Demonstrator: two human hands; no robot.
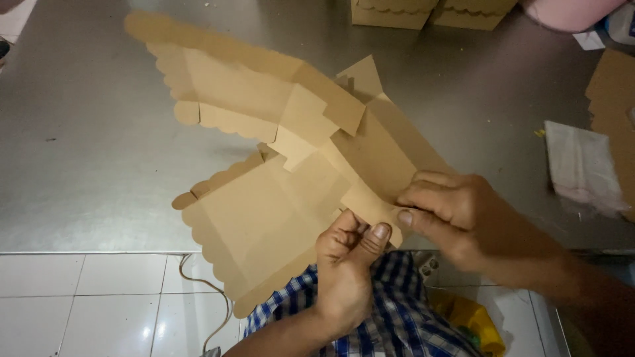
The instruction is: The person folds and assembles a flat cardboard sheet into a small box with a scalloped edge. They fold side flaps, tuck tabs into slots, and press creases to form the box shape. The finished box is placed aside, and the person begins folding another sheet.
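Observation:
A flat brown cardboard box blank (264,165) with scalloped edges and fold creases is held tilted above a steel table (86,158). My left hand (347,264) pinches its near corner flap from below, thumb on top. My right hand (456,211) grips the same flap from the right, fingers curled over the edge. Both hands meet at the corner near the table's front edge. The blank's far flaps reach toward the table's back left.
Two folded brown boxes (430,12) stand at the back edge. A white cloth or bag (582,165) lies at the right, beside more cardboard (612,86). White floor tiles (99,304), a cable and a yellow object (473,320) show below the table edge.

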